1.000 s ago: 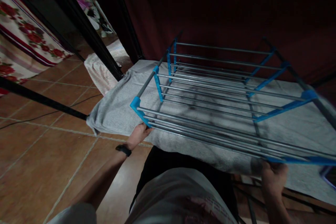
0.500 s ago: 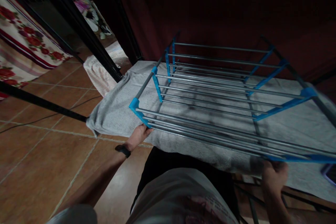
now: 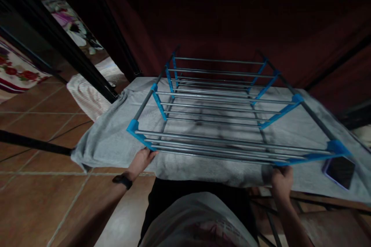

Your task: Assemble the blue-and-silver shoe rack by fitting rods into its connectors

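A metal rack (image 3: pixel 220 104) with grey rods and blue plastic joints lies over a grey towel (image 3: pixel 110 139) spread on a low surface. My left hand (image 3: pixel 142 158) grips the rack's near left end under the blue corner; a dark band sits on that wrist. My right hand (image 3: pixel 281 180) is closed on the near right end, below the blue side bar. Both hands hold the rack's front edge, close to my body.
A dark phone (image 3: pixel 339 171) lies on the towel at the right. Black frame bars (image 3: pixel 72 61) slant across the left. A striped cloth (image 3: pixel 87 96) lies on the brown tiled floor (image 3: pixel 43 197). A dark red curtain hangs behind.
The view has swung right, so the rack sits more centred and the phone has come into sight. Both hands keep their hold on the rack's near edge.
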Available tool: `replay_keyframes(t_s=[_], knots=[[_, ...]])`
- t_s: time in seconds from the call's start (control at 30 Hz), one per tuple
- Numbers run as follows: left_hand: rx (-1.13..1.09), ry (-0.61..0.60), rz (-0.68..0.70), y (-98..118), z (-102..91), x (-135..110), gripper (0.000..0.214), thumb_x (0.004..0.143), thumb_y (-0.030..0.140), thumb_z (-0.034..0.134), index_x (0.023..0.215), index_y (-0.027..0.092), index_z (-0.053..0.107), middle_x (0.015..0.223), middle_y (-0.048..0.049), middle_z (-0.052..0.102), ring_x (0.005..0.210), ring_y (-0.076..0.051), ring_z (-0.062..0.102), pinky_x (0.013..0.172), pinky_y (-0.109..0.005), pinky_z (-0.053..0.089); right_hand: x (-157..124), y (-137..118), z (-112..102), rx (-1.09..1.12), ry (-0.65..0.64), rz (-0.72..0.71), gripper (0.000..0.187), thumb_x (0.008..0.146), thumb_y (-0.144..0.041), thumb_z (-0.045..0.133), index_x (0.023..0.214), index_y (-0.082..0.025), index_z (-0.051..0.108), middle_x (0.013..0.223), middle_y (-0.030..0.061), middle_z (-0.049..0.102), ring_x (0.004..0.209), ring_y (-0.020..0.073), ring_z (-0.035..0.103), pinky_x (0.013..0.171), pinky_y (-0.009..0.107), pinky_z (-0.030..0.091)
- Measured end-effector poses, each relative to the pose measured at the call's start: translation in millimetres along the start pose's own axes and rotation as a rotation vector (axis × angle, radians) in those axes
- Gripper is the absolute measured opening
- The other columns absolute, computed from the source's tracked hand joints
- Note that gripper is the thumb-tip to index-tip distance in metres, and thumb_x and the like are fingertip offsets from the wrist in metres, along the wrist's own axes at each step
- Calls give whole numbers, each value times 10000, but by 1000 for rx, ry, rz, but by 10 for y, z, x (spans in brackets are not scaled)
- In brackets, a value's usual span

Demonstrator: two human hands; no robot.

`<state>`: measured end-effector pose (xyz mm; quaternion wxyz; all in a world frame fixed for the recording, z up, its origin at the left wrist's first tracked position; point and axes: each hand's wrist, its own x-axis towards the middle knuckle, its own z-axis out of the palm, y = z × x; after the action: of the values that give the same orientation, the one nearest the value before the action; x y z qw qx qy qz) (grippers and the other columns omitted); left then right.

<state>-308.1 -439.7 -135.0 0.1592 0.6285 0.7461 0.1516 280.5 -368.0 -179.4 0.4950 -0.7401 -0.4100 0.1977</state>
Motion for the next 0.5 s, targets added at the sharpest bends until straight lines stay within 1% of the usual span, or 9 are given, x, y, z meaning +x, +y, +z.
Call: replay_keyframes(t_s=[0.13,0.23,0.4,0.5], knots=[[30,10,-9,-58,17,27,272,883,456,477,791,220,574,796,-108,736,803,-297,722,747,-363,542,5,-22,16,21,-4,-3,314,658,-368,529,919,-193,537,849,10,574,804,200,530,806,362,413],[22,38,-25,-99,45,43,270,864,469,474,759,235,560,755,-90,731,767,-296,725,715,-355,547,13,43,39,29,3,-4,306,667,-359,526,925,-194,545,854,14,585,816,204,538,818,366,417],[9,42,-70,-104,57,69,276,828,485,480,689,253,533,692,-76,724,739,-296,726,687,-348,546,46,162,57,57,-7,-17,339,668,-359,547,960,-190,571,887,27,615,842,219,567,830,367,432],[2,48,-78,-102,52,83,270,814,487,482,695,253,548,690,-77,729,728,-289,727,681,-340,543,52,195,59,35,-9,-13,366,674,-362,548,993,-186,573,904,30,624,856,225,578,846,374,431]])
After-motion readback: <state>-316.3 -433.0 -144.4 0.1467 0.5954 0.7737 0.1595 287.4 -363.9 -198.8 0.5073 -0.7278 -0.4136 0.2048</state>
